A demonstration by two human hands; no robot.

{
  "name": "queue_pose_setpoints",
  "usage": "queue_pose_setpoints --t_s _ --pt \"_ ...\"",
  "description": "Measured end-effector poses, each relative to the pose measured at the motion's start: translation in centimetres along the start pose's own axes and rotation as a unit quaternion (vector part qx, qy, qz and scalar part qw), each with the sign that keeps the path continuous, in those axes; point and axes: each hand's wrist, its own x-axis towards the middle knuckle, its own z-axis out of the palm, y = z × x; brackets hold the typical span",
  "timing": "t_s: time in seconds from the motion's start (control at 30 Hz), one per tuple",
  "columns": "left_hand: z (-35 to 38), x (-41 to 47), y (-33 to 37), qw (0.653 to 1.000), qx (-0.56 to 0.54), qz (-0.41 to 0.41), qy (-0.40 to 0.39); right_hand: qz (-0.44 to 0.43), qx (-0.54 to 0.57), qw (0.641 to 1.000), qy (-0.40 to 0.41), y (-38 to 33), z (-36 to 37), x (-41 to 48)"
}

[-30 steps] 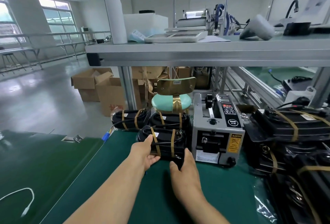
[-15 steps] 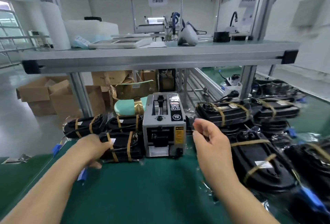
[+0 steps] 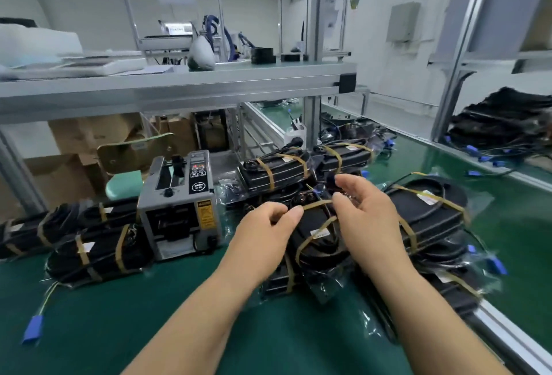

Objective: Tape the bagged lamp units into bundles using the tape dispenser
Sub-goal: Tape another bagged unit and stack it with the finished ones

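Note:
A black bagged lamp unit with brown tape bands lies on top of a pile at centre right. My left hand grips its left edge by a tape band, fingers curled. My right hand pinches the bag's plastic at the far end between thumb and curled fingers. The grey tape dispenser stands just left of my left hand. Taped bundles lie to its left, and more taped units behind the pile.
The green mat spreads in front of me. A blue connector on a thin wire lies at near left. A metal shelf overhangs the bench, held by a post. An aluminium rail bounds the right side.
The view has swung right. My left hand left the taped bundle beside the dispenser and came over to the pile on the right. My right hand closed in on the top unit.

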Motion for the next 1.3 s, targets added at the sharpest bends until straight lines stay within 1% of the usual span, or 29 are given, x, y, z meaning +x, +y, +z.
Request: queue_pose_setpoints --t_s 0.1,0.2,0.3,0.4,0.57,0.7,0.83,0.9,1.0,1.07,1.13,1.2,1.23,1.3 --pt "2.6 1.6 0.2 0.998 -0.037 -0.032 0.031 0.003 -0.09 0.995 -0.03 1.6 0.1 0.5" --pt "4.2 2.9 0.1 0.993 -0.069 -0.08 0.06 0.004 -0.172 0.98 -0.102 3.0 1.1 0.6" --pt "5.2 3.9 0.1 0.984 -0.092 -0.14 0.057 -0.007 -0.239 0.96 -0.145 4.2 2.0 0.7" --pt "6.4 4.2 0.0 0.976 -0.119 -0.176 0.042 0.007 -0.27 0.951 -0.148 4.9 2.5 0.9" --pt "7.7 4.5 0.3 0.952 -0.186 -0.237 0.053 0.033 -0.259 0.956 -0.132 5.0 3.0 0.7" --pt "7.5 5.0 -0.4 0.914 -0.303 -0.267 0.039 0.033 -0.203 0.973 -0.104 5.6 2.7 -0.8" --pt "6.0 4.1 -0.6 0.874 -0.405 -0.256 0.082 0.0 -0.114 0.992 -0.061 6.3 2.3 -3.7" --pt "4.9 2.9 -0.5 0.873 -0.415 -0.242 0.087 -0.031 -0.082 0.995 -0.041 6.3 2.3 -5.4" --pt "2.2 0.1 -0.2 0.889 -0.399 -0.218 0.046 -0.066 -0.042 0.996 -0.038 5.9 2.3 -7.1" --pt "0.2 -1.7 -0.4 0.894 -0.397 -0.206 0.034 -0.09 -0.019 0.994 -0.063 4.8 2.3 -7.5" --pt "-1.7 -3.0 -1.2 0.888 -0.408 -0.209 0.046 -0.113 0.001 0.988 -0.107 3.3 2.3 -7.4" --pt "-3.3 -4.1 -2.6 0.857 -0.451 -0.237 0.072 -0.111 0.05 0.982 -0.145 1.7 2.4 -7.1" --pt "-4.0 -4.6 -3.2 0.834 -0.482 -0.258 0.08 -0.099 0.097 0.978 -0.153 0.9 2.4 -7.0" --pt "-4.7 -5.7 -4.3 0.785 -0.536 -0.3 0.083 -0.062 0.208 0.966 -0.143 -0.1 2.9 -6.9"
